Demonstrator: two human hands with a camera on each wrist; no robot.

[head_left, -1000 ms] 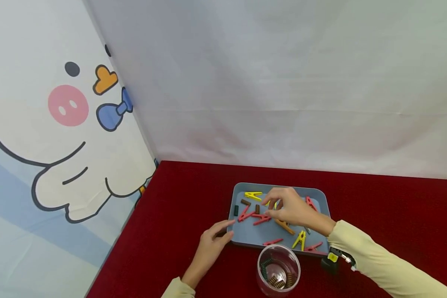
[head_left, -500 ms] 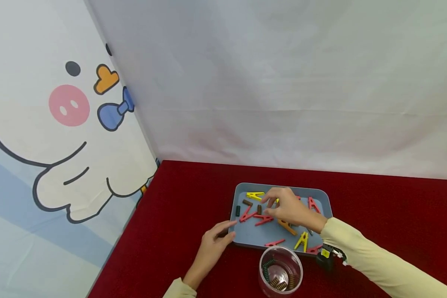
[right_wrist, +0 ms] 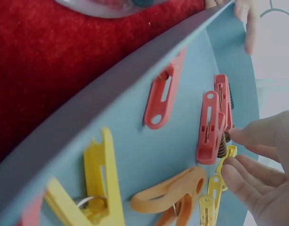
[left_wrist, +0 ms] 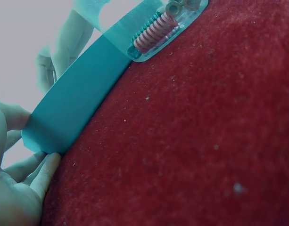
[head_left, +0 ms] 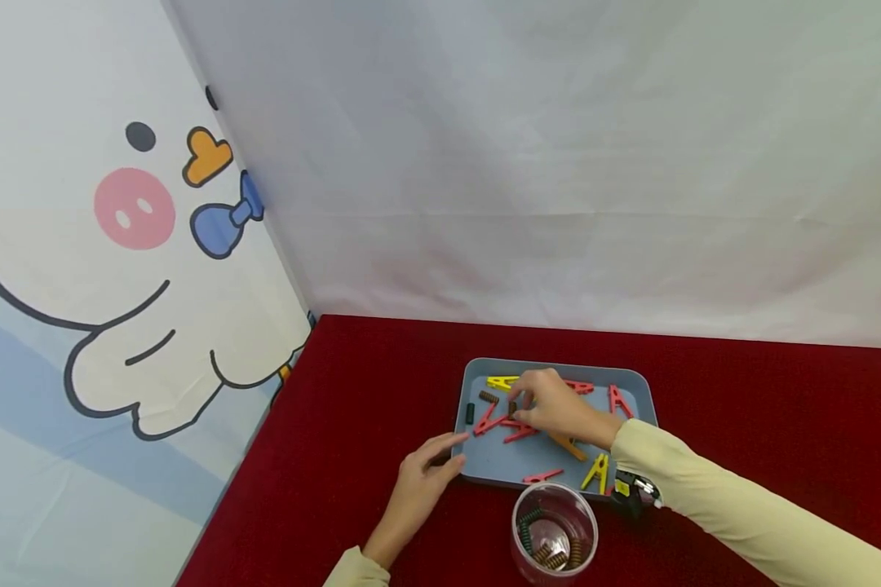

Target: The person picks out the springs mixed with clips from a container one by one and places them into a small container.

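My left hand [head_left: 414,485] holds the left side of the blue-grey tray [head_left: 495,466], fingers on both sides of its rim in the right wrist view. Over the tray, my right hand [head_left: 554,406] has thumb and fingertips around a brown spring [right_wrist: 222,147]; a gap shows between them, and contact is unclear. Left of it lie another brown spring [head_left: 489,397] and a dark green spring [head_left: 470,413]. Red clips [head_left: 489,421], yellow clips [head_left: 596,473] and an orange clip [right_wrist: 170,190] are scattered in the tray, some partly hidden by the right hand.
A clear plastic cup [head_left: 532,573] holding several green and brown springs stands at the tray's front edge. Red cloth [head_left: 367,375] covers the table. A pale curtain [head_left: 558,163] hangs behind, with a cartoon-printed one [head_left: 213,302] at left.
My right hand has moved left and slightly down to the brown spring, uncovering red clips on the right of the tray. My left hand stays at the tray's left side.
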